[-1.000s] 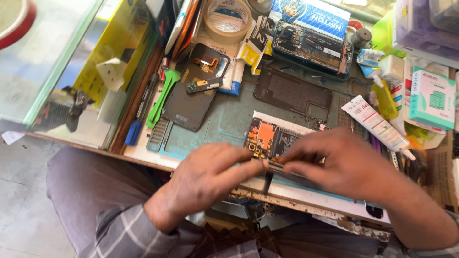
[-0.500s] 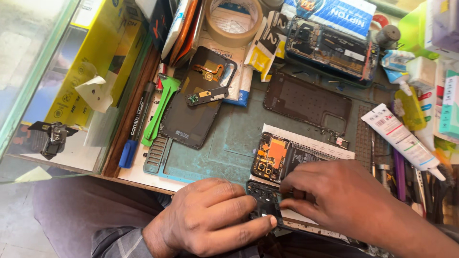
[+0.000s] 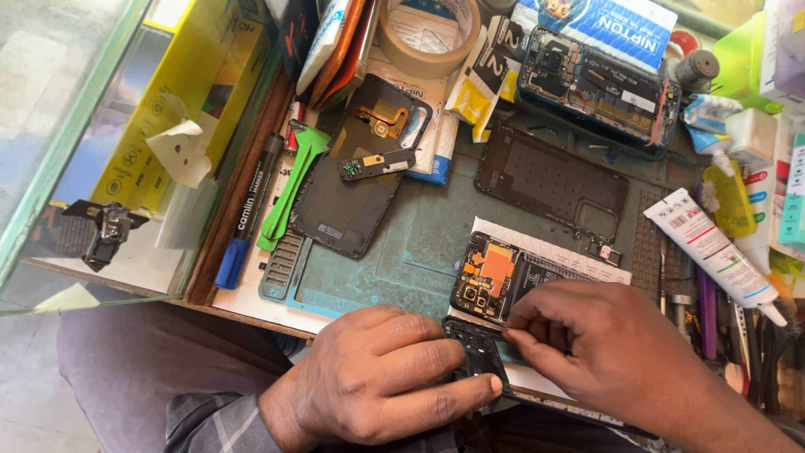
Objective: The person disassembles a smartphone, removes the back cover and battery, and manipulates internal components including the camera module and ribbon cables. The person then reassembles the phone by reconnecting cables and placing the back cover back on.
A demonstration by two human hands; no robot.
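My left hand (image 3: 381, 382) grips a small black plastic phone part (image 3: 476, 352) at the near edge of the green work mat (image 3: 419, 243). My right hand (image 3: 604, 344) pinches the same part from the right, its fingertips touching it. Just behind the hands lies an opened phone (image 3: 495, 277) with an orange-copper board, resting on a white paper sheet. My right hand hides the phone's right half.
A black back cover (image 3: 352, 189) with a small circuit strip lies at mid-left. A dark frame (image 3: 549, 180) and a second opened phone (image 3: 599, 84) sit further back. A tape roll (image 3: 428, 33), green pry tool (image 3: 289, 189), blue marker (image 3: 247, 214), white tube (image 3: 713, 247) and yellow box (image 3: 176, 101) surround the mat.
Both hands have drawn toward the near edge of the mat with the black part. The view has shifted closer and lower, showing more of the orange-copper phone.
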